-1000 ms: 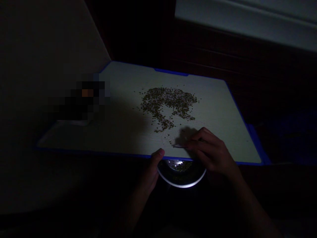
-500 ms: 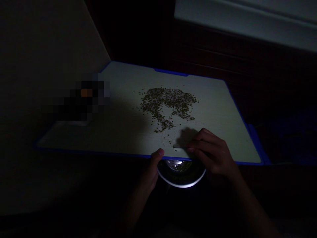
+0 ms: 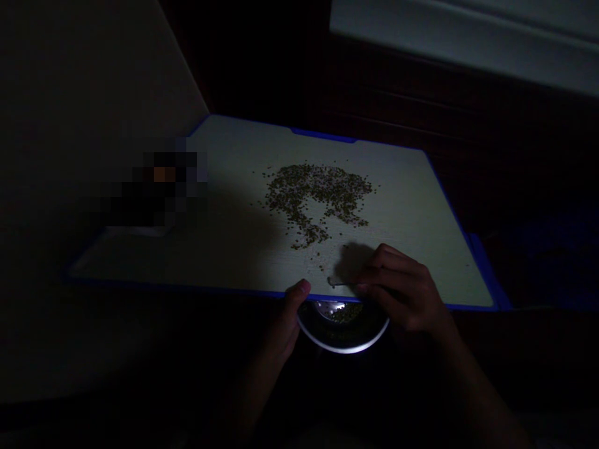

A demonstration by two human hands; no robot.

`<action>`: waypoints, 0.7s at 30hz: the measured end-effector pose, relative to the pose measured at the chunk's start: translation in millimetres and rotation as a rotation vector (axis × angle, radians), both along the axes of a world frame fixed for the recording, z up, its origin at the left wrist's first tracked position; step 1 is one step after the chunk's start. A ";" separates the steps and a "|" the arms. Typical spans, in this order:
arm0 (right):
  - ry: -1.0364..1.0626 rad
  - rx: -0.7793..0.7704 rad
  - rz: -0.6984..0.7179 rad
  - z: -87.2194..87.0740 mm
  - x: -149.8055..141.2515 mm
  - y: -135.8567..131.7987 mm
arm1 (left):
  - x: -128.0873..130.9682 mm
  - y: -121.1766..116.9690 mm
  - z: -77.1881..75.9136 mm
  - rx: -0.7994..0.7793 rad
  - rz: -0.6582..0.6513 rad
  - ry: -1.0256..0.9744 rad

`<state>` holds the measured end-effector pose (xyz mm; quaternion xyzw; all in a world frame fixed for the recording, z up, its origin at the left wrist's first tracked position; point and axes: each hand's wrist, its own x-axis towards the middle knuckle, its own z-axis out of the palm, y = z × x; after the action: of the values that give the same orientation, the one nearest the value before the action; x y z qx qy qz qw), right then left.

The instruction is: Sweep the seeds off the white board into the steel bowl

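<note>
A heap of small greenish-brown seeds (image 3: pixel 318 196) lies spread on a pale board with a blue rim (image 3: pixel 412 206). Just under the board's near edge a shiny metal bowl (image 3: pixel 344 340) holds some of the seeds. My left hand (image 3: pixel 285 318) grips the bowl's left rim, with the thumb up against the board's edge. My right hand (image 3: pixel 402 290) is closed on a thin flat scraper (image 3: pixel 339 283) that rests on the board near its edge, above the bowl.
The scene is very dark. A blurred dark object (image 3: pixel 154 187) sits at the board's left side. A pale ledge (image 3: pixel 468 37) runs across the top right. A dim wall surface (image 3: pixel 84 81) fills the left.
My right hand has drawn the scraper slightly nearer to the board's edge and the bowl. My left hand and the bowl have stayed put.
</note>
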<state>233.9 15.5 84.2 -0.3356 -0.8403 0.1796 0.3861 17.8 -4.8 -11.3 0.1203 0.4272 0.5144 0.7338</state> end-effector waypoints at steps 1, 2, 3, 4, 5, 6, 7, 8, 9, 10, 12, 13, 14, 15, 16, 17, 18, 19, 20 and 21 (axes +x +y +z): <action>0.002 0.004 0.004 0.3 -0.1 0.0 | -0.1 0.1 -0.9 0.000 -0.005 -0.002; 0.001 0.004 0.006 0.5 -0.1 0.0 | -0.3 0.2 -1.8 -0.002 -0.011 -0.004; 0.001 0.002 0.008 0.5 -0.2 -0.1 | -0.6 0.3 -2.7 -0.005 -0.013 -0.003; 0.004 0.000 0.009 0.5 -0.2 -0.3 | -0.8 0.4 -3.4 -0.008 -0.011 0.000; 0.007 -0.005 0.010 0.3 -0.2 -0.5 | -1.1 0.4 -3.9 -0.009 -0.010 0.002; 0.010 -0.012 0.012 0.0 -0.2 -0.7 | -1.4 0.3 -4.1 -0.008 -0.014 0.004; 0.015 -0.015 0.014 -0.3 -0.2 -0.8 | -1.6 0.2 -4.1 -0.007 -0.020 0.005; 0.021 -0.013 0.016 -0.6 -0.1 -0.9 | -1.7 0.0 -4.0 -0.005 -0.026 0.006; 0.022 -0.012 0.020 -0.8 0.0 -0.8 | -1.7 -0.2 -3.7 -0.004 -0.029 0.006; 0.020 -0.011 0.022 -0.8 0.1 -0.7 | -1.7 -0.4 -3.3 -0.004 -0.026 0.009; 0.016 -0.010 0.031 -0.5 0.4 -0.4 | -1.5 -0.7 -2.5 -0.009 -0.008 0.026; 0.016 -0.009 0.037 -0.3 0.5 -0.3 | -1.4 -0.7 -2.2 -0.009 -0.007 0.031; 0.020 -0.008 0.045 0.0 0.6 -0.2 | -1.4 -0.6 -2.1 -0.007 -0.019 0.030; 0.024 -0.008 0.050 0.2 0.8 -0.4 | -1.4 -0.5 -2.1 -0.003 -0.039 0.025; 0.028 -0.007 0.051 0.2 0.9 -0.6 | -1.5 -0.3 -2.2 0.000 -0.057 0.019; 0.030 -0.010 0.051 0.2 1.0 -1.0 | -1.6 -0.1 -2.5 0.002 -0.069 0.014; 0.028 -0.017 0.049 0.1 1.2 -1.4 | -1.7 0.0 -2.9 0.001 -0.073 0.013; 0.027 -0.028 0.046 -0.2 1.4 -1.8 | -1.7 0.1 -3.3 -0.003 -0.069 0.017; 0.026 -0.037 0.044 -0.5 1.6 -2.2 | -1.7 0.2 -3.8 -0.006 -0.059 0.022; 0.028 -0.043 0.044 -0.9 1.7 -2.5 | -1.6 0.3 -4.2 -0.008 -0.046 0.028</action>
<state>235.6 13.0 83.3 -0.3227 -0.8379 0.2106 0.3865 16.1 -4.5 -15.4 0.1343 0.4366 0.4939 0.7399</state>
